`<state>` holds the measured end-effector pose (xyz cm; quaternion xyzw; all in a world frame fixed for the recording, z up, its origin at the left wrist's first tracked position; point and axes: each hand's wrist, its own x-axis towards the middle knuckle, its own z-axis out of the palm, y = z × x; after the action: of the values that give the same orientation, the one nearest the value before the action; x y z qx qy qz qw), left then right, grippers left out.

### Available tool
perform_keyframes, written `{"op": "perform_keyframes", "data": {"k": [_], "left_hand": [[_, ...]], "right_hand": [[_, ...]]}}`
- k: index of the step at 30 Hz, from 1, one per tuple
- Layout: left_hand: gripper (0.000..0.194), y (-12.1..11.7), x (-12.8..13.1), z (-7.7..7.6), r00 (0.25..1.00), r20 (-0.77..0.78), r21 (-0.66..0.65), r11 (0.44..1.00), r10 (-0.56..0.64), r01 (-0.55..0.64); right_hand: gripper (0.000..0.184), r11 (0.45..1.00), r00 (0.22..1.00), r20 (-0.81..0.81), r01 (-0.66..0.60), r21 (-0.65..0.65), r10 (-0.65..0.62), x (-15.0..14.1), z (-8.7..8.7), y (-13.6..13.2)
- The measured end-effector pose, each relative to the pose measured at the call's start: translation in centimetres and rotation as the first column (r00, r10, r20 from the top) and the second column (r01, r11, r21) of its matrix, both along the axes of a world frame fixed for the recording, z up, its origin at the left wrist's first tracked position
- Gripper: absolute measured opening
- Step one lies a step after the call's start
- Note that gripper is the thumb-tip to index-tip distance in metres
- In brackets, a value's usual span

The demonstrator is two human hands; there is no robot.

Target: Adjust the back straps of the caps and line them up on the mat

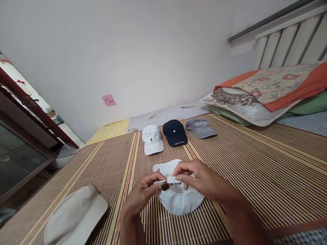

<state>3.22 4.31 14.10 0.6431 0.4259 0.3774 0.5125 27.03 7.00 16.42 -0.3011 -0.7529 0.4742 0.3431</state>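
A white cap (176,200) lies on the striped bamboo mat (255,163), its back toward me. My left hand (143,195) pinches the cap's rear strap at its dark buckle (165,186). My right hand (201,180) pinches the white strap end from the other side. Both hands are closed on the strap, fingertips nearly meeting above the cap's opening.
Three caps sit in a row farther back: white (152,139), navy (174,132), grey (201,128). A beige cap (76,214) lies near left. Stacked pillows (268,92) are at the right by the headboard (291,41). A pink note (109,100) is on the wall.
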Motion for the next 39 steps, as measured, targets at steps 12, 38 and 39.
{"op": "perform_keyframes", "data": {"k": [12, 38, 39], "left_hand": [[0.03, -0.04, -0.02, 0.12, 0.999, -0.051, 0.045, 0.999, -0.006, 0.008], [0.038, 0.3, 0.88, 0.13, 0.997, -0.024, 0.02, 0.997, -0.076, 0.076], [0.037, 0.33, 0.85, 0.06, 0.997, -0.02, 0.017, 0.997, -0.081, 0.082]], "right_hand": [[0.016, 0.998, 0.999, 0.0, -0.054, -0.011, 0.054, 0.0, -0.5, 0.02], [0.013, 0.996, 0.997, 0.066, 0.03, 0.08, -0.036, -0.68, 0.2, -0.75], [0.014, 0.998, 0.998, 0.055, 0.029, 0.061, -0.032, -0.65, 0.31, -0.77]]}}
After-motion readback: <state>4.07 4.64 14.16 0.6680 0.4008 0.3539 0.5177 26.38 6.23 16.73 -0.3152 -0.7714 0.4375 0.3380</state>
